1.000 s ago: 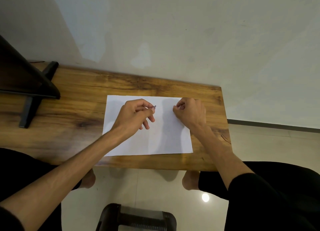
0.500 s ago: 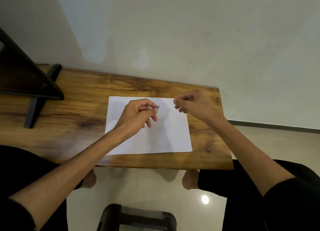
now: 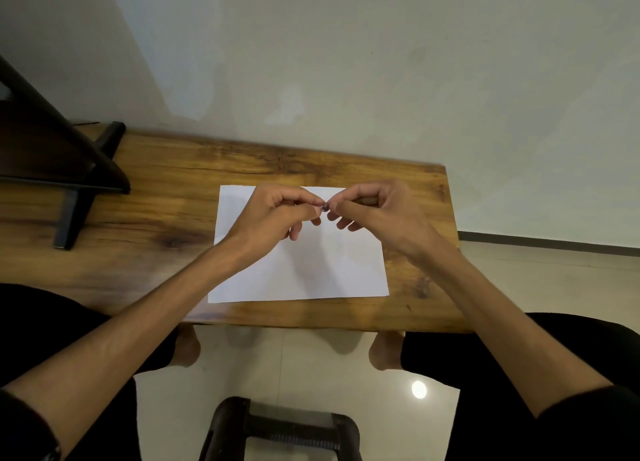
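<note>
A white sheet of paper [image 3: 311, 273] lies flat on a wooden table [image 3: 156, 225]. Above its far half, my left hand [image 3: 273, 215] pinches a tiny dark object [image 3: 325, 207] between thumb and forefinger. My right hand [image 3: 377, 208] meets it from the right, its thumb and forefinger tips pinched at the same small piece. The object is too small to identify, and the fingers cover most of it. Both hands hover above the paper, not resting on it.
A dark stand with a black foot [image 3: 69, 183] occupies the table's left end. A pale wall [image 3: 346, 62] runs right behind the table. Below the near edge are my knees, a tiled floor [image 3: 311, 367] and a dark stool [image 3: 277, 426].
My right hand lifted off the paper's far right corner and moved left until its fingertips met my left hand's. The left hand stayed nearly still, holding the small piece.
</note>
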